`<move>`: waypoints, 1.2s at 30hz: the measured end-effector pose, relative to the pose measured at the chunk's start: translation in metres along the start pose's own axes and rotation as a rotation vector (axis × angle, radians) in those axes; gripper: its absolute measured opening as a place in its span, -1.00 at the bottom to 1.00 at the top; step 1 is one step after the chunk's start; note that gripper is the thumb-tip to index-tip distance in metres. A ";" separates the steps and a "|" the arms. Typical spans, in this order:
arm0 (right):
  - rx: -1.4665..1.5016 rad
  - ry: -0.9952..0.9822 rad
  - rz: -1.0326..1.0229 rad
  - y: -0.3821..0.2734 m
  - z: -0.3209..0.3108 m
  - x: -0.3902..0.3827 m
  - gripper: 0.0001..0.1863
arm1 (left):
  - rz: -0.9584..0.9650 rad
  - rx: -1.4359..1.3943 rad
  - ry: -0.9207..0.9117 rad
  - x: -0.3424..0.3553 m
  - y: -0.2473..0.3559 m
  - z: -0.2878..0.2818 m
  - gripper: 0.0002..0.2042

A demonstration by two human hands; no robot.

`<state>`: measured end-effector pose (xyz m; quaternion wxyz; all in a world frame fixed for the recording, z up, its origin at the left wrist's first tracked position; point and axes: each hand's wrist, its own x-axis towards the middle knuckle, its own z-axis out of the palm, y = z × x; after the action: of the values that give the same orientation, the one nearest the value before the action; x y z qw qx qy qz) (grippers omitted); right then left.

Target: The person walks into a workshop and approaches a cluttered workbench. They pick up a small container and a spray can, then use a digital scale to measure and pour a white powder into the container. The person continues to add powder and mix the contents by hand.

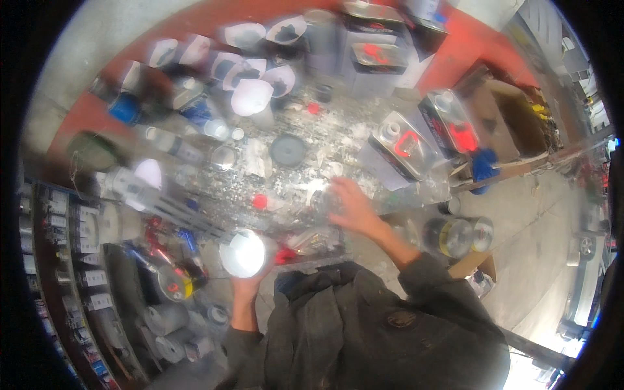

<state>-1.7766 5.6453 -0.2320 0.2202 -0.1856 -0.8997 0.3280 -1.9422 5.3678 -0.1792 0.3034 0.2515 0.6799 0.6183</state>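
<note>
At the near edge of a paint-spattered workbench point(299, 136), my left hand point(246, 285) is wrapped round a white cup point(243, 255), its bright open mouth facing up. The inside is washed out by glare, so its contents cannot be made out. My right hand point(354, 207) hovers over the bench's near side, blurred, with fingers apart and nothing visible in them. Between the hands and the far side lie a red cap point(260, 201) and a dark round lid point(287, 151). Two rectangular metal cans point(404, 148) with red marks stand to the right of my right hand.
Several white paper cones point(252, 97) stand along the back. More metal cans point(377, 57) are behind them. A cardboard box point(520, 120) sits at the right end. Shelves point(78, 273) run down the left, near spray guns point(162, 250). Large round tins point(448, 235) stand on the floor.
</note>
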 end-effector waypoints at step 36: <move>0.170 0.145 0.026 -0.120 -0.108 0.096 -0.71 | 0.059 0.021 -0.393 0.137 -0.004 0.087 -0.32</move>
<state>-1.8238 5.6603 -0.0504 0.2956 -0.2013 -0.8478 0.3917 -1.9738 5.5252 -0.2012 0.4093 0.3905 0.6064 0.5588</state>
